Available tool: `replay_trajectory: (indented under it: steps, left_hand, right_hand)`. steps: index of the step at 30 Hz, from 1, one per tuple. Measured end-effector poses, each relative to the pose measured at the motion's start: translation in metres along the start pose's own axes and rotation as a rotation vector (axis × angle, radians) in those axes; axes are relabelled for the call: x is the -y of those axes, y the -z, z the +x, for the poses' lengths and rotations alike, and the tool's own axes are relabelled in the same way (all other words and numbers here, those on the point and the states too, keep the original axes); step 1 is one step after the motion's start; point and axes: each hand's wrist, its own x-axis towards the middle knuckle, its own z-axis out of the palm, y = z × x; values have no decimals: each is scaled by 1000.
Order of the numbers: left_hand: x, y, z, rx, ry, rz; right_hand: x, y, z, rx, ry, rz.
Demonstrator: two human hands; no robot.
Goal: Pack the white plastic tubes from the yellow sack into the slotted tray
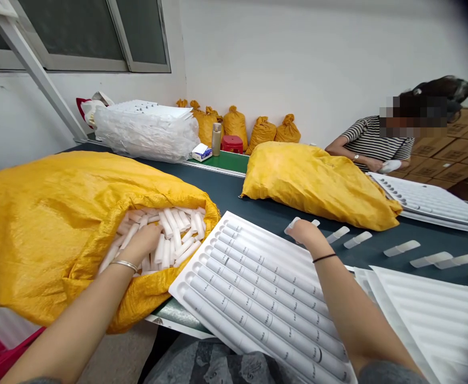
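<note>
Dark worktop (225,186) with a partly filled tray and both hands out at its sides

The white tray (282,241) lies tilted across the near edge of the worktop, between the open yellow bag (49,202) and the loose tubes (402,248). Its nearer rows hold printed tubes (234,285) laid end to end; the grooves toward its far side look unfilled, so I judge the filling well along but unfinished. Plenty of white tubes (169,223) remain in the bag, and several loose tubes lie spread out on the right of the worktop.

The left hand (148,240) is inside the bag's mouth, fingers curled down among the white tubes; whether it grips one, I cannot tell. The right hand (303,232) reaches past the tray with bent fingers at a loose tube, its grip hidden. Beyond are a second yellow bag (306,170) and a co-worker (381,138) in a striped top.
</note>
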Motion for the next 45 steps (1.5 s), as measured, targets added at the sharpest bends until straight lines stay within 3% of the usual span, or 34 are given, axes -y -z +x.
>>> replay_trajectory:
  steps: [6, 11, 14, 18, 24, 26, 30, 32, 34, 36, 38, 41, 43, 45]
  left_hand:
    - [-17, 4, -32, 17, 78, -57]
    - [-10, 3, -50, 197, 158, -250]
    - [-12, -2, -58, 167, 99, -387]
    - [-33, -3, -61, 35, -71, -534]
    - [-85, 5, -69, -124, -381, -762]
    - [-102, 10, -77, -168, -445, -888]
    - [-129, 22, -91, -209, -615, -1076]
    - [-138, 27, -96, -239, -686, -950]
    - [-146, 29, -99, -260, -730, -911]
    - [-153, 29, -102, -252, -720, -1121]
    - [-160, 29, -105, -231, -616, -1447]
    - [-166, 29, -108, -139, -410, -1754]
    - [-167, 31, -109, -91, -321, -1752]
    - [-164, 33, -110, -116, -262, -1601]
  right_hand:
    - [71, -23, -29, -98, 458, 120]
    - [117, -44, -13, -124, 548, 125]
    - [124, -45, -4, -124, 567, 134]
    - [121, -35, -17, -208, 568, 243]
    - [100, -18, -72, -261, 658, 487]
    - [91, -15, -93, -225, 709, 663]
    - [74, -12, -129, 16, 836, 1219]
    - [67, -9, -142, 53, 888, 1274]
    - [60, -6, -150, -13, 947, 1193]
    - [53, -4, -152, -101, 931, 1135]
    - [47, -4, -151, -119, 820, 1181]
    - [43, -8, -147, 16, 687, 1321]
    - [42, -9, -147, 94, 695, 1398]
    - [41, -8, -149, 73, 724, 1400]
